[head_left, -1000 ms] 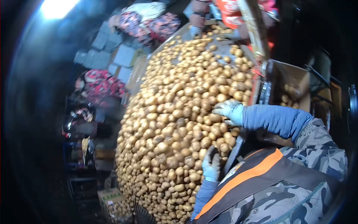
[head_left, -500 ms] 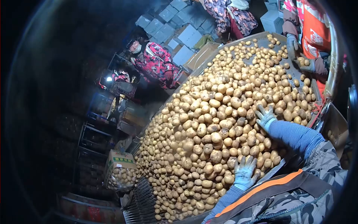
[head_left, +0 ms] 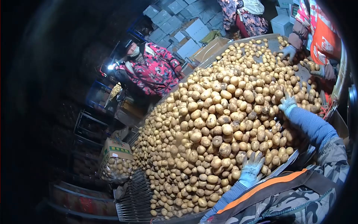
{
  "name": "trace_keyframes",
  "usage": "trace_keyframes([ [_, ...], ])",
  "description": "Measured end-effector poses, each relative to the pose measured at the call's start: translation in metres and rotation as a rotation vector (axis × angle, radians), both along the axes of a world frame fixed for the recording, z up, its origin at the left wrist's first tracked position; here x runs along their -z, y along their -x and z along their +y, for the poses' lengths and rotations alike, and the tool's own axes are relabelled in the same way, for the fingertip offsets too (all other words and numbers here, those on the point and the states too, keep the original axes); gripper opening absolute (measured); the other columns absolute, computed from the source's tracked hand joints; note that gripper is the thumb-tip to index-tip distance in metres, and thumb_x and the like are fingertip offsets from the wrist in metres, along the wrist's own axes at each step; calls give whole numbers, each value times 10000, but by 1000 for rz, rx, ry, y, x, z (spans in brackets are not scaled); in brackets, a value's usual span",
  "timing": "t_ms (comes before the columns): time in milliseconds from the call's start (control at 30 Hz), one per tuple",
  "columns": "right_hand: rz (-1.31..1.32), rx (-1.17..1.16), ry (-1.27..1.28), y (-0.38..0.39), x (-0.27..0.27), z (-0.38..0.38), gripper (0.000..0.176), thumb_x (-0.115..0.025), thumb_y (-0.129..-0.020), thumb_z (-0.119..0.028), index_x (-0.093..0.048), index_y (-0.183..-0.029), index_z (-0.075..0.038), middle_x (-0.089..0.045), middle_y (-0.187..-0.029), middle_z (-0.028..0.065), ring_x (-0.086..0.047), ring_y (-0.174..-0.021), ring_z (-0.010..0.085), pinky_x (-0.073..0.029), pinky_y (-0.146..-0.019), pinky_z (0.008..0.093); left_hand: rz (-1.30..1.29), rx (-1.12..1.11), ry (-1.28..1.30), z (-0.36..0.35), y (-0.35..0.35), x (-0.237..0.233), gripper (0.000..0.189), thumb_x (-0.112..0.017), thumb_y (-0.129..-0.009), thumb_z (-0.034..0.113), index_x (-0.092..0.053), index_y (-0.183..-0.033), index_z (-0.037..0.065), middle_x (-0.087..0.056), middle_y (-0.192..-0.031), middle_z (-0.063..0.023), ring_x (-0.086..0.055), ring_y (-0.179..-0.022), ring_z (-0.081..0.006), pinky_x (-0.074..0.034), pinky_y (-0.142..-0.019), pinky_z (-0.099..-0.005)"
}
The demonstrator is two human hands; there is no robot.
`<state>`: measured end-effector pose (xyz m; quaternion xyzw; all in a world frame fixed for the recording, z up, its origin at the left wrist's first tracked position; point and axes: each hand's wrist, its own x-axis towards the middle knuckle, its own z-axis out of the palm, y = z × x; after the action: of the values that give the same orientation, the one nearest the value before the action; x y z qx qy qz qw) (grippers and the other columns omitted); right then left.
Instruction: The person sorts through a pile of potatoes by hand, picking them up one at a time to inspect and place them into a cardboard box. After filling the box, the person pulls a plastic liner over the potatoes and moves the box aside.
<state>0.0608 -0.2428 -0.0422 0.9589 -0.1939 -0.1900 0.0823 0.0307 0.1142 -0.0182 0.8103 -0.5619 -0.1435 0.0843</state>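
Note:
A large heap of potatoes [head_left: 209,127] covers the sorting table. My left hand [head_left: 251,168], in a pale blue glove, lies on the near edge of the heap with its fingers spread, touching potatoes and holding none. My right hand [head_left: 288,105], gloved alike, reaches into the potatoes farther right. Its fingers look apart, with the tips partly hidden among the potatoes. Both my forearms wear striped blue sleeves.
Across the right end, a co-worker's gloved hands [head_left: 317,70] work at the potatoes. Another person in a pink patterned jacket [head_left: 156,71] stands beyond the heap. A bag of potatoes [head_left: 117,164] stands by a slatted grate [head_left: 136,198]. Boxes [head_left: 188,48] are stacked behind.
My right hand has moved right across the heap, and nearby potatoes have shifted. My left hand stays near the front edge. The co-worker's hands have moved apart; the whole view has shifted slightly.

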Motion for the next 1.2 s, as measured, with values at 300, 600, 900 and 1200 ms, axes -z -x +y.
trace_keyframes([
  [300,-85,205,-63,23,13,-43,541,-715,-716,-423,-609,-1214,-239,-287,-1477,87,-282,-1342,361,-280,-1030,608,-4,57,-160,-5,-6,-6,846,-702,-697,326,-332,-1435,139,-216,-1524,-131,-107,-1427,-345,-84,-1111,-577],
  [600,-50,-468,-406,111,-20,126,611,-692,-701,-426,-529,-1252,-216,-281,-1474,112,-221,-1340,499,-205,-984,732,-27,51,-95,-15,-7,7,829,-692,-702,328,-345,-1433,143,-208,-1540,-97,-109,-1437,-314,-60,-1095,-612],
  [900,141,-16,-344,53,-47,67,637,-749,-659,-443,-566,-1238,-252,-312,-1452,97,-274,-1347,376,-235,-1035,666,-56,73,-93,-17,-4,10,835,-684,-705,325,-329,-1438,140,-228,-1532,-101,-170,-1424,-287,-93,-1085,-615],
  [1200,-493,-155,-172,29,64,-12,290,-694,-632,-225,-655,-912,-161,-471,-1324,137,-505,-1091,329,-401,-851,561,-326,155,-158,-27,-11,20,889,-711,-630,411,-371,-1406,143,-315,-1487,-87,-274,-1386,-272,-240,-1025,-649],
])
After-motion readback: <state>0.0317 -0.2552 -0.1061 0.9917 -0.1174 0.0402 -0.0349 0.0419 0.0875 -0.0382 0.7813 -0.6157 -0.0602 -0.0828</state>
